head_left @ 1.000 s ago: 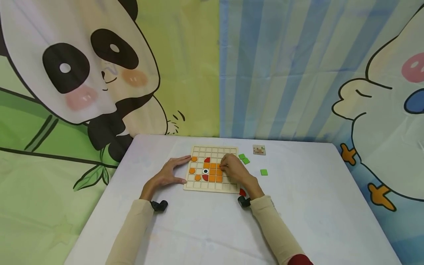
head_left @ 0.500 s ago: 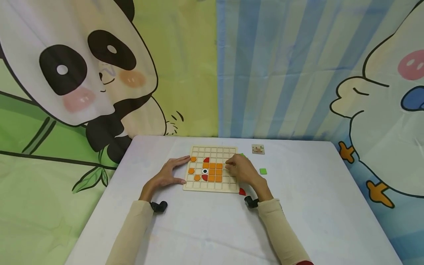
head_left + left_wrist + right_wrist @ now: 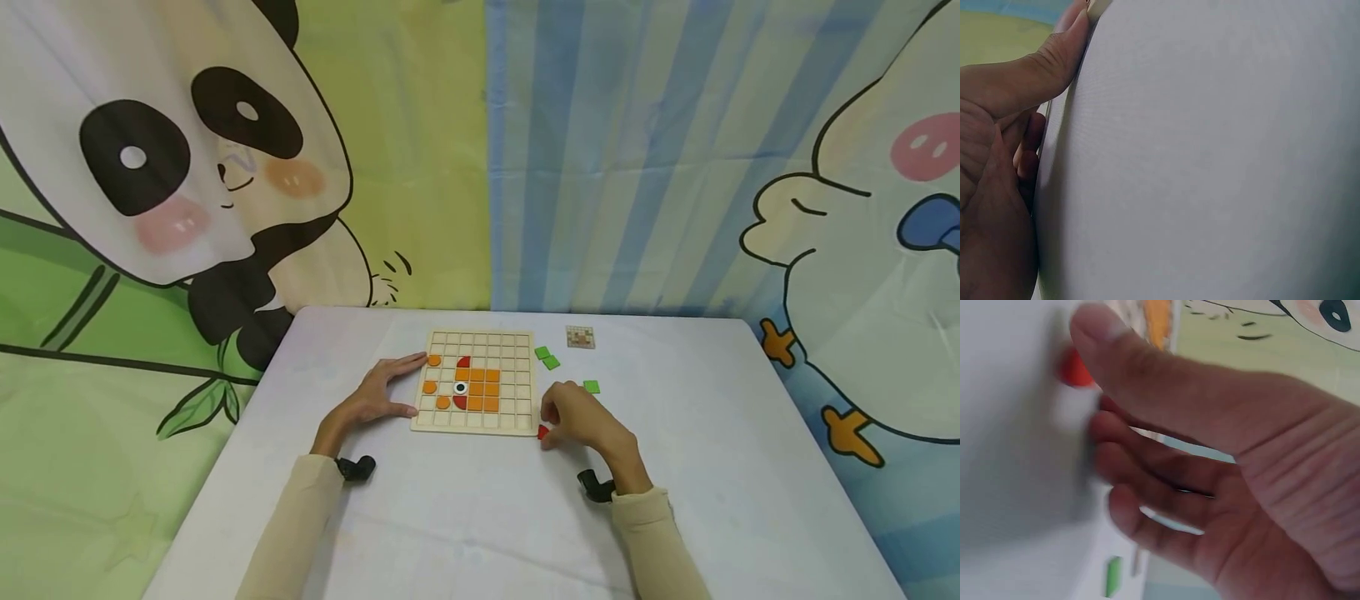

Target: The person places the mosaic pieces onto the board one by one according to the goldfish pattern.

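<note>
A pale wooden grid board [image 3: 519,396] lies on the table. Orange square tiles [image 3: 477,389] form a block on it, with a black-and-white eye tile [image 3: 461,388] at the block's left. Two red quarter-round tiles [image 3: 463,362] and three orange discs [image 3: 434,361] also sit on the grid. My left hand [image 3: 370,393] touches the board's left edge with thumb and forefinger spread apart. Beside the board's lower right corner, my right hand [image 3: 587,417] is over a loose red tile [image 3: 542,432]. In the right wrist view this red tile [image 3: 1077,369] shows beside the thumb, the fingers loosely bent.
Right of the board lie two green square tiles [image 3: 551,362] close together and another green tile [image 3: 592,387] near my right hand. A small patterned card [image 3: 581,337] lies at the back. Cartoon-printed cloth [image 3: 420,150] hangs behind the white table [image 3: 465,517].
My right hand has left the orange tiles and moved right and toward me, to the loose red tile. The left hand stays at the board's edge. The head view has shifted slightly.
</note>
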A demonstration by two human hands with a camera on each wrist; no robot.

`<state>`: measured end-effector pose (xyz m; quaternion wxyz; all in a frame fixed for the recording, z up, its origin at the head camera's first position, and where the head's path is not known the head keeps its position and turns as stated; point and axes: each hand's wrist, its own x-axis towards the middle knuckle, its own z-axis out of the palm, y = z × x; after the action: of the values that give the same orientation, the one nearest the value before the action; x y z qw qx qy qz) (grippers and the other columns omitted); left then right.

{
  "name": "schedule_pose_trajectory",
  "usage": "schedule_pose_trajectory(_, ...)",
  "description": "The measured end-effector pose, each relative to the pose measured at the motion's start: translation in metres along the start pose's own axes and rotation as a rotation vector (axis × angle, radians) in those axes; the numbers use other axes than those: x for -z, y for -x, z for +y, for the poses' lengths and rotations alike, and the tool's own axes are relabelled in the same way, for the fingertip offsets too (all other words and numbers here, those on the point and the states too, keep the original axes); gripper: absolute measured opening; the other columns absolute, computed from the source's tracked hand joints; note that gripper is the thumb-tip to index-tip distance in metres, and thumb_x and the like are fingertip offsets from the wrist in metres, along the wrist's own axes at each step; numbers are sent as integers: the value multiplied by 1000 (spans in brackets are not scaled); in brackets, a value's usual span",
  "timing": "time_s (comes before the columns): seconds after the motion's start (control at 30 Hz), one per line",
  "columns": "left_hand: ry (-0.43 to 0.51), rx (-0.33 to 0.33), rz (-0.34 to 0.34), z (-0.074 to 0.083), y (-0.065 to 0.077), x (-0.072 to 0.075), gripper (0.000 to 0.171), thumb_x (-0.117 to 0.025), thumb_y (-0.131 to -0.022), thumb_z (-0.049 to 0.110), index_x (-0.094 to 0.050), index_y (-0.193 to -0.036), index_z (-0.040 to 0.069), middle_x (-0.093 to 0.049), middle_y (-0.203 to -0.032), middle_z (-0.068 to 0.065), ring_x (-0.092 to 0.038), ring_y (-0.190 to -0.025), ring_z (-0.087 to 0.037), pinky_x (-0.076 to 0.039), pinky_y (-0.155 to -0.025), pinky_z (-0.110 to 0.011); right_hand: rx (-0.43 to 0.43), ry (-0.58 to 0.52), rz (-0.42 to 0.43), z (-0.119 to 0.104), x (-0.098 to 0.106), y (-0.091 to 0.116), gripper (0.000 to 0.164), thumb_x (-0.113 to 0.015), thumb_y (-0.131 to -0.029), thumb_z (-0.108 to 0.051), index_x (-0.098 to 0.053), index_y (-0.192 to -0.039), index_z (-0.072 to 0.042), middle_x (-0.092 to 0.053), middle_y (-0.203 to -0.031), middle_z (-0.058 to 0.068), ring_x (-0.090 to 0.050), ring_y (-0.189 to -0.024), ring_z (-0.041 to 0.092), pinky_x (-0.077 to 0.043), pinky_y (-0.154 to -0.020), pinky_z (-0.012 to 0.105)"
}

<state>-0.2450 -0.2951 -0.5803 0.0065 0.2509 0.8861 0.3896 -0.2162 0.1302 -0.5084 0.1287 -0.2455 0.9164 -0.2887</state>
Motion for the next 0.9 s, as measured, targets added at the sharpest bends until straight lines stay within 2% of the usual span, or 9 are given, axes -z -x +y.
schedule_pose_trajectory(0.13, 6, -2, 1, 1, 0, 1, 104, -97, -78, 46, -50, -164, 13, -45, -174, -13, -40, -153, -49, -30, -118, -76, -17, 13, 52, -1, -12, 5, 26, -99, -75, -4, -76, -87, -7, -69, -80, 3, -55, -78, 15, -49, -72, 31)
schedule_pose_trajectory(0.27, 1, 6, -6, 4, 1, 2, 103, -97, -78, 42, -50, -164, 11, -45, -174, -15, -41, -152, -48, -31, -118, -75, -21, 20, 70, -2, -16, 10, 21, -96, -79, -4, -77, -86, -7, -70, -80, 2, -56, -78, 14, -50, -72, 30)
schedule_pose_trajectory(0.43, 18, 67, -40, 10, 1, 4, 103, -99, -77, 32, -48, -164, 8, -42, -175, -17, -37, -156, -49, -27, -123, -76, 3, 78, 117, -2, -12, 12, 16, -93, -82, -9, -77, -85, -8, -68, -75, -2, -56, -70, 11, -50, -66, 29)
schedule_pose_trajectory(0.57, 13, 98, -55, 11, 1, 5, 103, -99, -78, 29, -47, -165, 7, -41, -176, -16, -35, -159, -49, -26, -125, -75, 26, 112, 176, -4, -11, 4, 15, -90, -85, -15, -75, -83, -11, -67, -72, -6, -56, -66, 9, -49, -62, 28)
schedule_pose_trajectory(0.63, 12, 100, -53, 11, 0, 5, 103, -99, -78, 28, -48, -165, 7, -41, -176, -16, -36, -158, -49, -26, -125, -75, 37, 88, 202, -6, -12, -2, 13, -87, -86, -13, -75, -86, -8, -67, -72, -5, -56, -65, 9, -49, -62, 28)
schedule_pose_trajectory(0.7, 15, 103, -51, 10, 0, 6, 103, -99, -78, 28, -48, -165, 7, -41, -176, -16, -36, -158, -48, -26, -125, -74, 44, 35, 213, -10, -14, -9, 13, -86, -88, -11, -77, -95, -4, -69, -74, -2, -57, -64, 10, -50, -62, 29)
schedule_pose_trajectory(0.8, 12, 109, -53, 11, -1, 5, 103, -100, -78, 27, -47, -165, 8, -40, -176, -15, -36, -158, -47, -27, -125, -73, 45, -30, 220, -14, -21, -20, 20, -84, -91, -9, -79, -108, 1, -71, -76, 2, -59, -64, 11, -52, -62, 29)
schedule_pose_trajectory(0.9, 20, 120, -57, 12, -1, 5, 103, -100, -78, 25, -47, -166, 10, -40, -177, -14, -35, -159, -47, -26, -127, -73, 31, -63, 212, -16, -30, -28, 22, -86, -94, -15, -80, -109, -1, -71, -75, 0, -60, -65, 11, -52, -63, 28)
